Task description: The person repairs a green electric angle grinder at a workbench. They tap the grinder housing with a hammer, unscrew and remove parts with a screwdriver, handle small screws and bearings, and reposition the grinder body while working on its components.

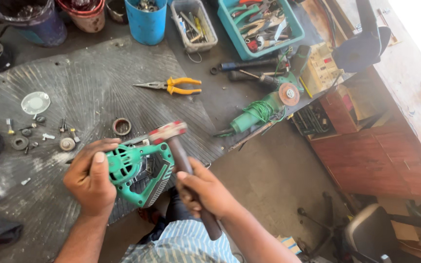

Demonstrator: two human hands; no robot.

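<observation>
Two hands, left hand (91,180) gripping green tool housing (140,170), right hand (205,190) gripping hammer (179,146)

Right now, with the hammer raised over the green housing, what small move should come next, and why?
Probably a short, light tap: the right hand holds the hammer with its head just above the green tool housing, which the left hand grips and steadies.
</observation>
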